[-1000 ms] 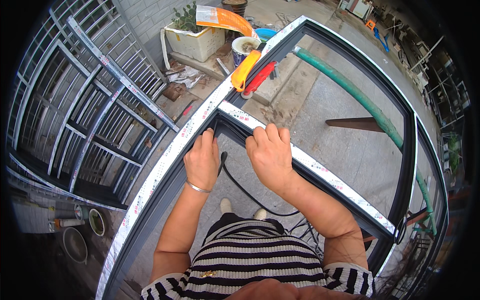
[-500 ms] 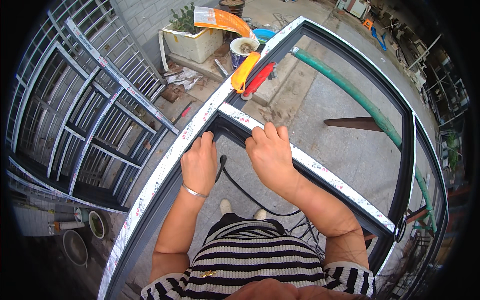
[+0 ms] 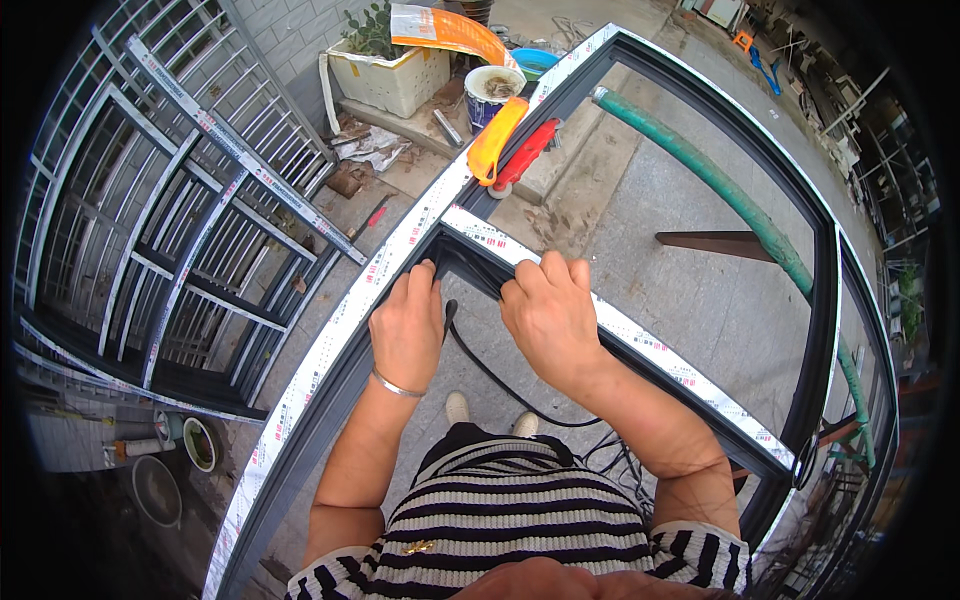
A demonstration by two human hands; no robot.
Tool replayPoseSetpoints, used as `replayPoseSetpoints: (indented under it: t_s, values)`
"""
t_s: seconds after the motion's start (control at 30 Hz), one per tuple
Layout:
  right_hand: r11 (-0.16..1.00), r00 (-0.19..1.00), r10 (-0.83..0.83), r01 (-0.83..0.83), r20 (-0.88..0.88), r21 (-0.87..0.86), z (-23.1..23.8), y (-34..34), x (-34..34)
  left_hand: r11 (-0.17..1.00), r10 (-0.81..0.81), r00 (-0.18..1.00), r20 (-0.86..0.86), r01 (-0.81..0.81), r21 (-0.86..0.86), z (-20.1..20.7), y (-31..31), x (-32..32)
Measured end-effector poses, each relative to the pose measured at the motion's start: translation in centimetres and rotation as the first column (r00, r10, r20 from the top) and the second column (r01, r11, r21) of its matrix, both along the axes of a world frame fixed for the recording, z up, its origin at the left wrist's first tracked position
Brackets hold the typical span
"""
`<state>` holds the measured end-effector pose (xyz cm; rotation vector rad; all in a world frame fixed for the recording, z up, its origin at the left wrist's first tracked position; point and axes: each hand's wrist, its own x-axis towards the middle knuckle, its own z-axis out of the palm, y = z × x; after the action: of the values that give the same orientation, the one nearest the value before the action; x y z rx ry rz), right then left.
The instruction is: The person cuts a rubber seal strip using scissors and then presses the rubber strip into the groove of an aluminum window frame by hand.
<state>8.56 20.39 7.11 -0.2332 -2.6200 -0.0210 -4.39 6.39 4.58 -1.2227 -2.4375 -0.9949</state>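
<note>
A large frame (image 3: 395,248) with white printed film on its face and black inner edges spans the view, a crossbar (image 3: 650,345) running through it. At the corner where they meet, my left hand (image 3: 408,325) is closed, its fingertips against the frame's inner black edge. My right hand (image 3: 552,320) is closed over the crossbar's near edge, fingers curled on black rubber strip lying along it. Another length of black rubber strip (image 3: 490,375) hangs beside my left hand and runs down to loops on the ground. What my left fingertips pinch is hidden.
An orange-yellow tool (image 3: 492,145) and a red-handled tool (image 3: 527,155) rest on the frame beyond the corner. A green pole (image 3: 700,180) passes beneath. More metal frames (image 3: 190,250) lean at left. A planter (image 3: 390,80) and a bucket (image 3: 490,95) stand behind.
Both hands keep their closed grips near the corner. The whole view has shifted slightly, and my right hand sits a little further right in it.
</note>
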Motion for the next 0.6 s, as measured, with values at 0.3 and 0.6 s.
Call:
replayPoseSetpoints:
  t_s: [0.3,0.6]
  values:
    - [1.000,0.997,-0.018,0.018,-0.070,0.002,-0.6,0.2,-0.2,1.000,0.020,1.000,0.010,-0.020,0.013,-0.9,0.4,0.2]
    - [0.999,0.993,0.005,0.001,-0.115,0.054,-0.9,0.4,-0.1,0.989,0.025,1.000,-0.010,-0.023,0.144,-2.8,0.6,0.3]
